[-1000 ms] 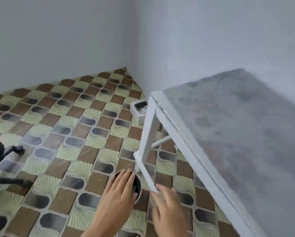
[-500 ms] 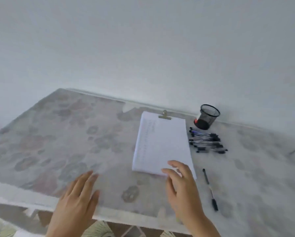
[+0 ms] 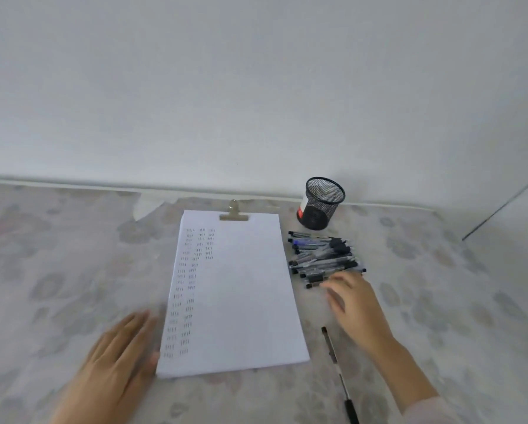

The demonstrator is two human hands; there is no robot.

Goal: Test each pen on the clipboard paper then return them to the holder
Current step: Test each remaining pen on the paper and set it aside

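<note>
A clipboard with white paper (image 3: 244, 295) lies in the middle of the table, its metal clip (image 3: 234, 213) at the far end; rows of small ink marks fill the paper's left side. A black mesh pen holder (image 3: 321, 204) stands tilted by the wall, to the right of the clip. Several pens (image 3: 322, 258) lie in a pile between the holder and my right hand. A single black pen (image 3: 337, 374) lies apart, near the paper's lower right corner. My right hand (image 3: 353, 301) reaches to the pile's near edge with straight fingers. My left hand (image 3: 115, 365) lies flat by the paper's lower left corner.
The table (image 3: 73, 270) has a pale flowered cover and meets a white wall (image 3: 256, 87) at the back. A torn white patch (image 3: 146, 206) shows in the cover near the wall. A dark line (image 3: 501, 206) runs along the wall at the right.
The view swung from the floor up to the table. My right hand moved from the paper's near edge to the pen pile. My left hand moved up to the paper's left corner.
</note>
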